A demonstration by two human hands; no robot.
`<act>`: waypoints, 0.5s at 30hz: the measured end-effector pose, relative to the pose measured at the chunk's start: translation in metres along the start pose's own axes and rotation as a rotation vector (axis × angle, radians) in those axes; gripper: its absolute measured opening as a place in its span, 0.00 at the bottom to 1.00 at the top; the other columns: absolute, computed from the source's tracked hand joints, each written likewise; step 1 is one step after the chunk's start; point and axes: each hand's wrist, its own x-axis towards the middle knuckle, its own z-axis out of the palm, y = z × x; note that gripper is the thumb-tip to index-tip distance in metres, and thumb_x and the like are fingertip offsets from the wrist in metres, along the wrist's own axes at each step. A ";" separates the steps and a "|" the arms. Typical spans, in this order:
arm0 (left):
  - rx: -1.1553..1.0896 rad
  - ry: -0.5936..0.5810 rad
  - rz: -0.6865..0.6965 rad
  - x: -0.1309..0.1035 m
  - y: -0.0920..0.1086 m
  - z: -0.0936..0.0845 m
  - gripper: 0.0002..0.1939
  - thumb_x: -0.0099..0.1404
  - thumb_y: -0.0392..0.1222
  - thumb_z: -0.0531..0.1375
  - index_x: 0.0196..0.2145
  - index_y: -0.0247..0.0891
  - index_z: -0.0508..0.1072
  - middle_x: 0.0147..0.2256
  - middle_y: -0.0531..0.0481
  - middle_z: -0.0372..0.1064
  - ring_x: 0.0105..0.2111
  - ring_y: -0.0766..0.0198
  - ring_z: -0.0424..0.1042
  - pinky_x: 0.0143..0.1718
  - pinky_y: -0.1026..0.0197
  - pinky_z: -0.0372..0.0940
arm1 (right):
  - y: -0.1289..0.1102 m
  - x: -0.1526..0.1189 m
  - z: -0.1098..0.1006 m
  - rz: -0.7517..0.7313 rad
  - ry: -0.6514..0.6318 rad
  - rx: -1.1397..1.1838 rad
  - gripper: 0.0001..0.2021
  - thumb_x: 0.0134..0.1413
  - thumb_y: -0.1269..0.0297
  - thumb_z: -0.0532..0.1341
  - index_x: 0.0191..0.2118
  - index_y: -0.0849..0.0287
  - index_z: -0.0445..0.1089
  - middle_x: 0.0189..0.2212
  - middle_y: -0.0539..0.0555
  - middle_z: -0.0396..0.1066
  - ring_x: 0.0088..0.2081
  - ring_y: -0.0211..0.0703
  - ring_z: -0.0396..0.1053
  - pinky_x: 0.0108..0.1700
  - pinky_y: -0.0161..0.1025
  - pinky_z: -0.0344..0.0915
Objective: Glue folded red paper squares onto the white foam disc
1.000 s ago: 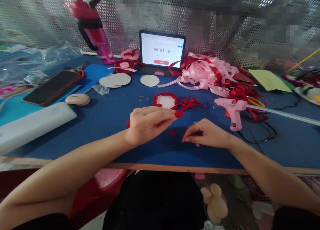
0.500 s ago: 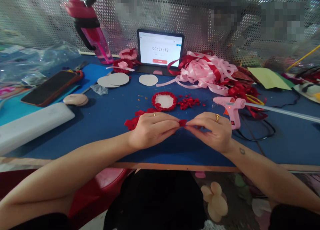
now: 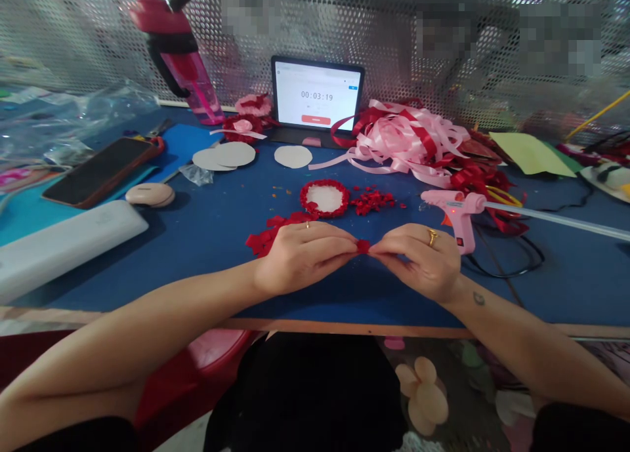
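Between my hands is a small red piece (image 3: 363, 246), pinched from both sides. My left hand (image 3: 308, 256) holds its left edge with closed fingertips, and my right hand (image 3: 420, 258) grips its right edge. Just beyond them lies a white disc (image 3: 325, 199) ringed with red pieces. Small folded red bits (image 3: 374, 201) sit to the right of that disc. Flat red pieces (image 3: 266, 237) are spread behind my left hand, which partly hides them. A pink glue gun (image 3: 457, 212) with a long clear stick lies beyond my right hand.
A tablet (image 3: 317, 94) stands at the back beside piled pink and red ribbon (image 3: 403, 137). White discs (image 3: 293, 156), a pink bottle (image 3: 189, 78), a phone (image 3: 101, 171) and a long white case (image 3: 73, 245) are to the left. The glue gun's cable (image 3: 536, 268) loops at right.
The red piece shows smaller between my fingertips. My hands have shifted very slightly right, still pinching it.
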 end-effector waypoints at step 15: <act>0.025 0.004 0.019 0.001 0.002 -0.005 0.02 0.59 0.35 0.61 0.32 0.36 0.74 0.33 0.51 0.75 0.32 0.72 0.74 0.36 0.72 0.70 | -0.001 0.002 0.003 0.186 0.051 0.131 0.02 0.47 0.70 0.65 0.30 0.59 0.71 0.23 0.49 0.71 0.23 0.32 0.66 0.25 0.30 0.64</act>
